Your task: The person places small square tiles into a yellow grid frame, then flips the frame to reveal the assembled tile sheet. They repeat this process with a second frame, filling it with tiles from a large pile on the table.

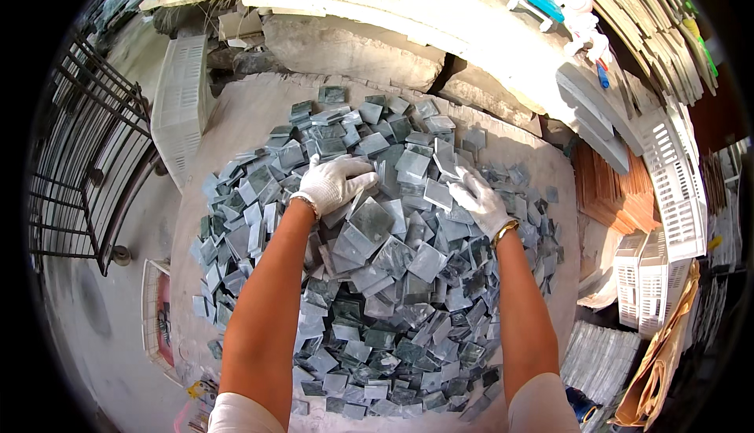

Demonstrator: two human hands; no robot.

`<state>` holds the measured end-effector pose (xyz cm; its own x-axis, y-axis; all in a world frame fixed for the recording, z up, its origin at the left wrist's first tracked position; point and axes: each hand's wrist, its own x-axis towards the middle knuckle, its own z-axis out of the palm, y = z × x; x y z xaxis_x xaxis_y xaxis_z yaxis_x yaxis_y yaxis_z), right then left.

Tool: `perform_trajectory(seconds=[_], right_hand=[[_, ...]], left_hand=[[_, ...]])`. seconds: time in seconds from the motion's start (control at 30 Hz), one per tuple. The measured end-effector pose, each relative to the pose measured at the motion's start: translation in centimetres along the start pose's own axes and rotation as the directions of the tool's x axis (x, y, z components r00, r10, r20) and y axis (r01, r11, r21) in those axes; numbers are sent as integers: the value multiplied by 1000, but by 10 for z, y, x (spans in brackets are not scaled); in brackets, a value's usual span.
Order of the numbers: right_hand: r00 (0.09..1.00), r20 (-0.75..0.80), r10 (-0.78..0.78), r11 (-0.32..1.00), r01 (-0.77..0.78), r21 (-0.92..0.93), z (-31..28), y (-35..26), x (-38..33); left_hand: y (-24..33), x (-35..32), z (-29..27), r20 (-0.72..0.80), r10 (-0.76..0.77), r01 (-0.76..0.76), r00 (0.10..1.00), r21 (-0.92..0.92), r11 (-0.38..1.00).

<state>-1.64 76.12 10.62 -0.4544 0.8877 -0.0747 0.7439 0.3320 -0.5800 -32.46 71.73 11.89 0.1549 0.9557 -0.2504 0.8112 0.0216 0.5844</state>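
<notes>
Tiles (377, 276), small grey-green squares, lie in a loose heap over most of a round pale worktop (236, 119). Both hands wear white gloves and rest on the far part of the heap, forearms bare and coming in from the near edge.

Left hand (334, 183): palm down, fingers spread and slightly curled, flat on the tiles. It presses on them; nothing is clasped in it. Tiles lie under it and on every side of it.

Right hand (477, 197): fingers curled over the tiles beneath, thumb side toward the left hand. Whether a tile is pinched between its fingers cannot be told. A gold bangle (503, 231) sits at the wrist. One lighter tile (437, 194) lies just beside its fingertips, between the two hands.

Hands are near each other but apart, with several tiles between them.

Beyond the hands: rough stone blocks (353, 48) and a curved pale slab (440, 9). Left of the left hand, off the worktop: a white plastic crate (181, 95) and a dark metal grille (86, 166). Right of the right hand: more white crates (675, 190), a stack of reddish-brown tiles (613, 190) and a brown paper bag (660, 354).
</notes>
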Motion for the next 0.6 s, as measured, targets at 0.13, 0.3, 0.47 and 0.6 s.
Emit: perform_trajectory(seconds=[0.13, 0.3, 0.47, 0.6], right_hand=[[823, -60, -565, 771, 500, -395, 13, 8, -16], [935, -74, -347, 927, 330, -177, 16, -44, -55], [974, 95, -205, 948, 222, -230, 23, -77, -111], [975, 39, -219, 960, 222, -169, 41, -97, -164]], left_hand=[[26, -30, 14, -93, 69, -64, 993, 55, 996], [28, -69, 50, -221, 196, -195, 955, 25, 980], [33, -115, 83, -286, 229, -255, 930, -57, 965], [50, -164, 107, -277, 320, -371, 906, -156, 916]])
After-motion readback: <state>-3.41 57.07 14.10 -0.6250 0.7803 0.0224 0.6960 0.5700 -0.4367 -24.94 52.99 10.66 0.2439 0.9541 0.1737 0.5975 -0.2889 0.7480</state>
